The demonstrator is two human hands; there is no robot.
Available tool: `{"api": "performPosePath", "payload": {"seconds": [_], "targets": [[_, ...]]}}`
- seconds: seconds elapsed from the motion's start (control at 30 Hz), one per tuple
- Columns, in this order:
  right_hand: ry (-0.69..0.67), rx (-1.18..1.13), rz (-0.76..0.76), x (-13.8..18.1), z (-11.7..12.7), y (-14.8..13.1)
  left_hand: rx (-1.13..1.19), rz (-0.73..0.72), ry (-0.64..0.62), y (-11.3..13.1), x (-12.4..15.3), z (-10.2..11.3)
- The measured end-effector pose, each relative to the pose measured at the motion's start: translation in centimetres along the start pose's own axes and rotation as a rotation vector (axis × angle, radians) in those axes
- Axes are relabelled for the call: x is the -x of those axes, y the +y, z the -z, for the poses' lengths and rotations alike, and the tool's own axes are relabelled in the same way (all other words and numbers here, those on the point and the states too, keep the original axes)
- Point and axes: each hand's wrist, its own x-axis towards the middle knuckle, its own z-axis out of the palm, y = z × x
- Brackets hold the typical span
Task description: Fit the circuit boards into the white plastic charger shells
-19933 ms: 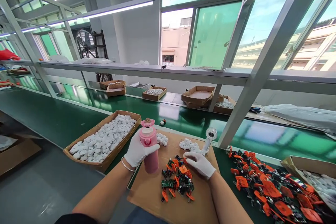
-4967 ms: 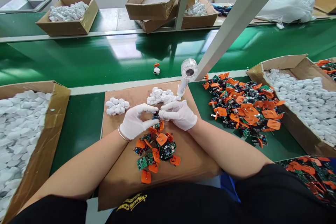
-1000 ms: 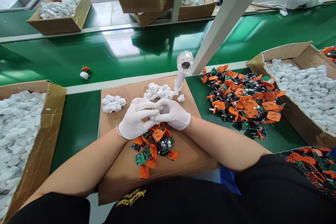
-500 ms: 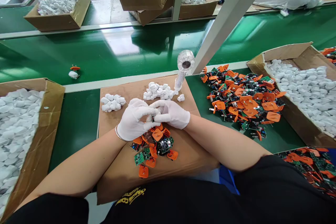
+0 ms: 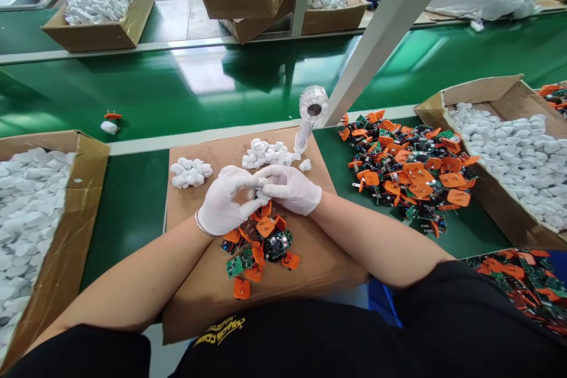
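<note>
My left hand (image 5: 225,202) and my right hand (image 5: 290,190), both in white gloves, meet above the brown cardboard sheet. Their fingertips close together on a small charger circuit board (image 5: 257,191), mostly hidden by the gloves; whether a white casing is around it I cannot tell. Just below lies a loose heap of circuit boards with orange plug plates (image 5: 266,227), wires and metal prongs. Beyond my fingers sit two small piles of white plastic casings, one pile (image 5: 191,173) at left and another (image 5: 268,155) at centre.
A clear handheld fan (image 5: 313,107) stands behind the piles. Cardboard boxes of white casings flank me, left box (image 5: 88,189) and right box (image 5: 487,91). A big heap of orange-plated boards (image 5: 416,174) lies at right. One white-and-orange unit (image 5: 110,127) rides the green belt (image 5: 155,94).
The white-and-orange unit on the belt has moved left. My fingers have shifted slightly around the circuit board, with my left thumb lower and further from the right fingertips.
</note>
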Motion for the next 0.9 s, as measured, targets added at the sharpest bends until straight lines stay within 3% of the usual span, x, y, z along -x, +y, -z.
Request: {"api": "performPosePath", "payload": {"seconds": [0.3,0.47,0.7,0.9], "targets": [[-0.015,0.089,0.016,0.2,0.3,0.4,-0.037,-0.092,0.011,-0.8,-0.1,0.1],[-0.038,0.158,0.018,0.6,0.0,0.2,-0.059,-0.076,-0.106,0.0,-0.5,0.2],[-0.039,0.091,0.087,0.6,-0.3,0.3,0.044,-0.047,0.032,0.2,0.5,0.3],[-0.024,0.313,0.116,0.9,-0.4,0.2,-0.136,-0.095,-0.185,0.2,0.2,0.2]]}}
